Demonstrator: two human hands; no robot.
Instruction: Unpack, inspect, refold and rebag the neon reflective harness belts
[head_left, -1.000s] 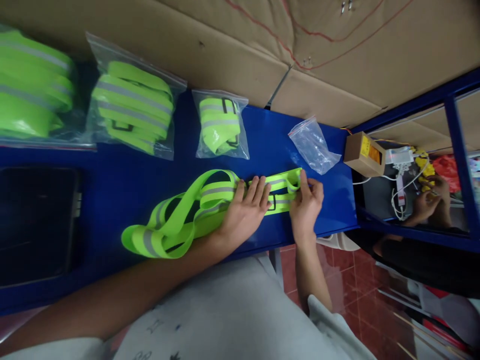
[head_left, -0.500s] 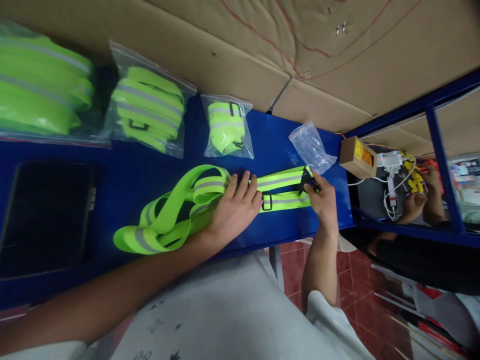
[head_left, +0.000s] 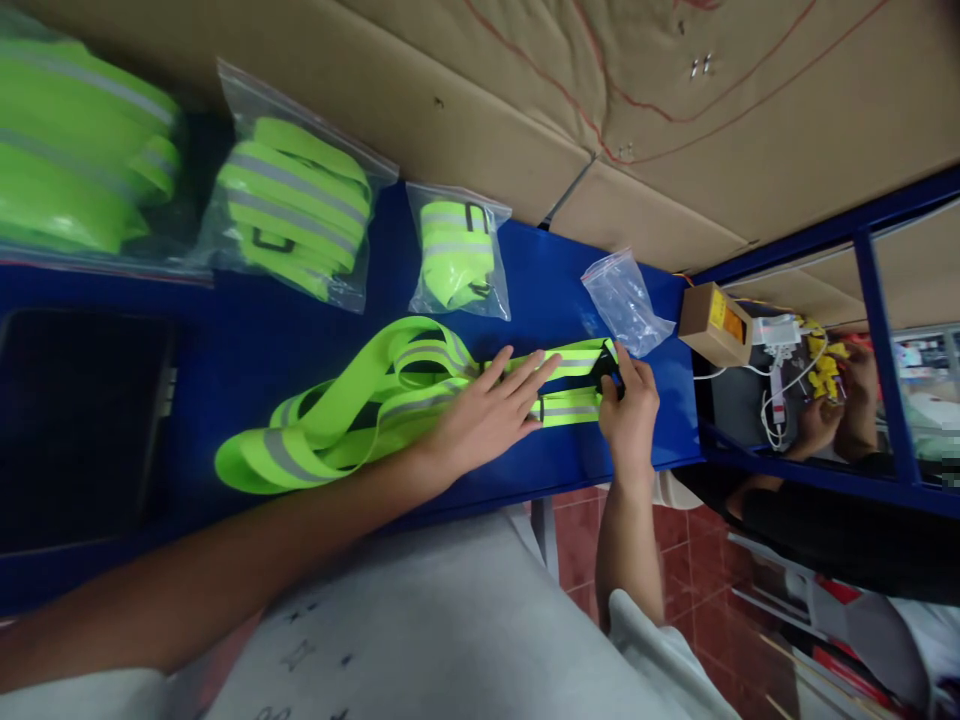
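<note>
- Head view: the left hand lies flat and open, fingers spread, palm down on the neon-yellow webbing strap with grey reflective stripes. It presses the strap onto the blue desk without gripping it.
- The right hand is closed in a pinch on the black plastic buckle at the strap's right end, thumb and fingertips around it.
- The strap lies along the near part of the desk. Its right end runs straight in two parallel bands between the two hands, and its left part is heaped in loose loops that trail toward the near edge.
- A black slider ring sits on the nearer band, just beside the left fingertips.
- Behind the strap stands a small clear zip bag holding a folded yellow strap.
- Left of it is a larger clear bag packed with several folded straps, then a big clear bag of the same yellow webbing.
- An empty clear zip bag lies just beyond the right hand, near a small brown cardboard box.
- Flattened brown cardboard sheets run along the far side of the desk.
- A dark flat panel lies at the left.
- At the far right, another person's hands hold small yellow parts among white cables.
</note>
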